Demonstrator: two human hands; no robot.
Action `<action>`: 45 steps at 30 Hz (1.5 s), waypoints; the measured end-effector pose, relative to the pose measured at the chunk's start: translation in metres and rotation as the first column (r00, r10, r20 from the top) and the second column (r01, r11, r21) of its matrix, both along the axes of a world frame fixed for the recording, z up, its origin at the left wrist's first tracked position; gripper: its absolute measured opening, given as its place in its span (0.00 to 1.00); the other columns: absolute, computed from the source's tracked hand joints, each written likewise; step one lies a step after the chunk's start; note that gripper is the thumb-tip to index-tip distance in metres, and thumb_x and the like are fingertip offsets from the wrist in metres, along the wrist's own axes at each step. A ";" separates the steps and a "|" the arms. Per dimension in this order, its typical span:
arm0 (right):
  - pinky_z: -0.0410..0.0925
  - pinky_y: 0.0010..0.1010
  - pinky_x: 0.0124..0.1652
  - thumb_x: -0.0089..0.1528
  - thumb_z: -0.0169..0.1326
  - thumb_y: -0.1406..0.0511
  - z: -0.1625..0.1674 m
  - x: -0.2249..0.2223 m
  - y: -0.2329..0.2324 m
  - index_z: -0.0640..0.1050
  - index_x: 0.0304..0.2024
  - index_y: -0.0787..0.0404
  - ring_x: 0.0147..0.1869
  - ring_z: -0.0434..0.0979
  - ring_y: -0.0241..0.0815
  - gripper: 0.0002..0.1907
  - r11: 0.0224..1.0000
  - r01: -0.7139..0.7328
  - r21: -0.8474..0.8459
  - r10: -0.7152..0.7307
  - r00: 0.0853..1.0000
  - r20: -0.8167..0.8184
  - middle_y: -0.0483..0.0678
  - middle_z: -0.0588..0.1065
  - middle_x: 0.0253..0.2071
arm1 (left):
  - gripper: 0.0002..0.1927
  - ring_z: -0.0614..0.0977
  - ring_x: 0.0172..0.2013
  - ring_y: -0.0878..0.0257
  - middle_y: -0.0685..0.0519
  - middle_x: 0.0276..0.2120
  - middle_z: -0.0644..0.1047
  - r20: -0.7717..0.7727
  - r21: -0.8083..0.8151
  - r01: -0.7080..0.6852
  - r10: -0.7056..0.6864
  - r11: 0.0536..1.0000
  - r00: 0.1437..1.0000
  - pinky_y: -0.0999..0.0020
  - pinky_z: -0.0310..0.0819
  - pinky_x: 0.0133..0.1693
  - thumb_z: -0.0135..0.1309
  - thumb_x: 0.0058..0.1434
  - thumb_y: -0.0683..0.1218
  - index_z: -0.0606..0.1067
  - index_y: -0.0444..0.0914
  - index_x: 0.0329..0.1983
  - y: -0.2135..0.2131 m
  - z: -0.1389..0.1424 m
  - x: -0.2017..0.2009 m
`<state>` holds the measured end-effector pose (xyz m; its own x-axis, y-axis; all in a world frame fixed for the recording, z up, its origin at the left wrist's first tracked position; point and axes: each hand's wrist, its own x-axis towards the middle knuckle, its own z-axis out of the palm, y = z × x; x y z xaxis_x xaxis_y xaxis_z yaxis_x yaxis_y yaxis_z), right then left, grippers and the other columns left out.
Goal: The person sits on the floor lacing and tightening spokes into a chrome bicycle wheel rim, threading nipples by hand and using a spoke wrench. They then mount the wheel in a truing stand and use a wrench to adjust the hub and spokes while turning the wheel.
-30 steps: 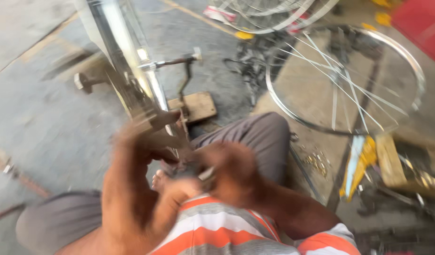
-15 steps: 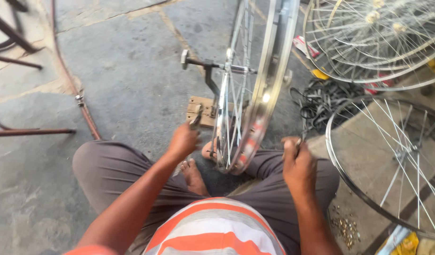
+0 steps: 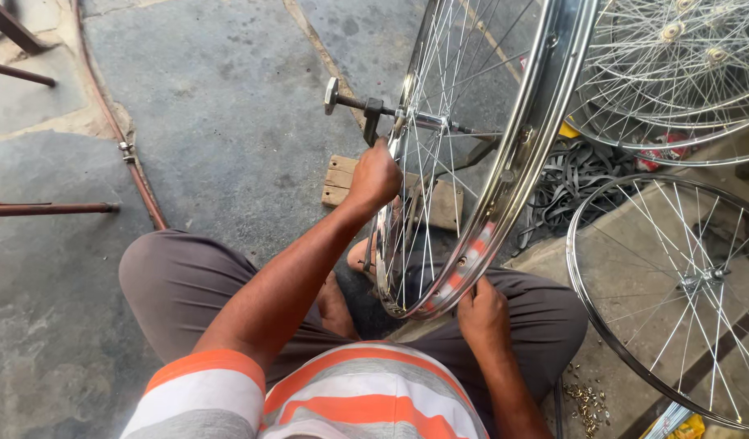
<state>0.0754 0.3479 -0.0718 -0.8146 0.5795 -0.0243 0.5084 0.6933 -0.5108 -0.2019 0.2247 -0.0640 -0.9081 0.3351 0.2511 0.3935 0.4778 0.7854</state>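
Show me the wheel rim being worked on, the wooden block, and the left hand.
wheel rim (image 3: 517, 154), head view, shiny outer band.
wooden block (image 3: 339, 180), head view, left end.
left hand (image 3: 376, 176), head view, back of hand.

3 spare spoked wheels (image 3: 675, 73) are lying at right beside black rubber strips (image 3: 574, 187); brass nipples (image 3: 584, 400) are scattering nearby.

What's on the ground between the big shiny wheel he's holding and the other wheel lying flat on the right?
In the head view, between the upright wheel and the flat wheel lies a heap of black rubber strips, then bare floor.
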 end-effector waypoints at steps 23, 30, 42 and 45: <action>0.73 0.31 0.35 0.67 0.51 0.67 0.020 -0.075 0.028 0.77 0.49 0.63 0.36 0.81 0.39 0.10 0.810 -0.185 -0.557 0.034 0.962 -0.270 0.50 0.82 0.36 | 0.16 0.78 0.35 0.29 0.27 0.33 0.77 0.095 -0.058 0.082 -0.076 0.995 0.993 0.36 0.70 0.41 0.39 0.74 0.48 0.66 0.28 0.47 -0.003 -0.013 -0.010; 0.72 0.29 0.40 0.71 0.50 0.69 0.013 -0.082 0.031 0.76 0.57 0.66 0.42 0.80 0.34 0.13 0.920 -0.354 -0.171 0.241 0.851 -0.466 0.49 0.80 0.41 | 0.20 0.80 0.31 0.49 0.39 0.32 0.77 0.221 0.099 0.086 -0.106 0.991 0.969 0.50 0.75 0.32 0.34 0.77 0.53 0.67 0.31 0.49 0.002 -0.010 -0.006; 0.75 0.40 0.40 0.65 0.57 0.66 0.039 -0.148 0.050 0.79 0.55 0.64 0.38 0.84 0.52 0.16 0.990 -0.123 -0.074 0.073 0.875 -0.479 0.58 0.82 0.39 | 0.15 0.83 0.30 0.67 0.58 0.33 0.75 0.435 0.479 0.037 -0.274 0.877 0.858 0.72 0.86 0.31 0.44 0.71 0.51 0.70 0.38 0.53 0.000 -0.043 -0.011; 0.73 0.45 0.45 0.68 0.55 0.66 0.034 -0.157 0.052 0.79 0.52 0.65 0.44 0.82 0.60 0.12 0.996 -0.083 -0.036 0.055 0.874 -0.483 0.60 0.81 0.39 | 0.12 0.81 0.26 0.66 0.55 0.31 0.75 0.439 0.474 0.032 -0.268 0.880 0.858 0.71 0.82 0.29 0.43 0.73 0.50 0.72 0.38 0.49 -0.002 -0.045 -0.010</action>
